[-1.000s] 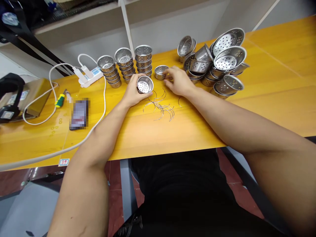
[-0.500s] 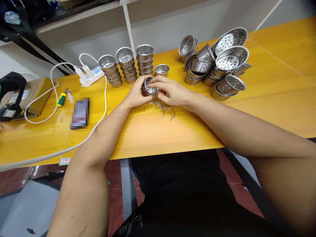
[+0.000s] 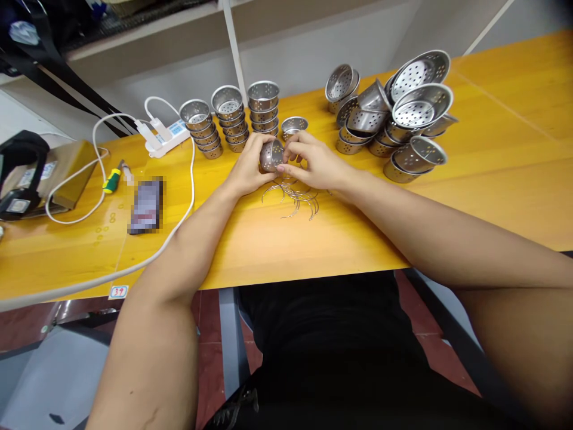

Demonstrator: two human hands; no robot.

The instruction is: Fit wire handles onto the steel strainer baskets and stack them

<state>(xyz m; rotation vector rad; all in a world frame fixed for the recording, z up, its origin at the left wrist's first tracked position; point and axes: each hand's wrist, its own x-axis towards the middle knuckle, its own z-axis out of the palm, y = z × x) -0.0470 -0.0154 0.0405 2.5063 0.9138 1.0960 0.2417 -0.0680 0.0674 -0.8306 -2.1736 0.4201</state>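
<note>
A small perforated metal cup (image 3: 271,156) is tilted in my left hand (image 3: 248,166), its holed side toward me and its mouth turned to the right. The thumb and fingers of that hand wrap round it. My right hand (image 3: 313,160) is at the cup's rim, fingers curled and thumb close to the edge; whether something thin is pinched there is hidden. Below the hands, several curved thin wires (image 3: 298,197) lie in a loose heap on the table. Just behind my hands stands another perforated cup (image 3: 294,125).
Stacks of perforated cups (image 3: 227,116) stand behind on the left; a jumbled pile of larger ones (image 3: 418,107) is on the right. A power strip (image 3: 166,140), white cable (image 3: 192,179), green-yellow screwdriver (image 3: 111,180), phone (image 3: 147,206) and headphones (image 3: 20,173) occupy the table's left side.
The cup has turned in my left hand, so its outer side now shows instead of its inside. My right fingers have moved from inside its mouth to the rim.
</note>
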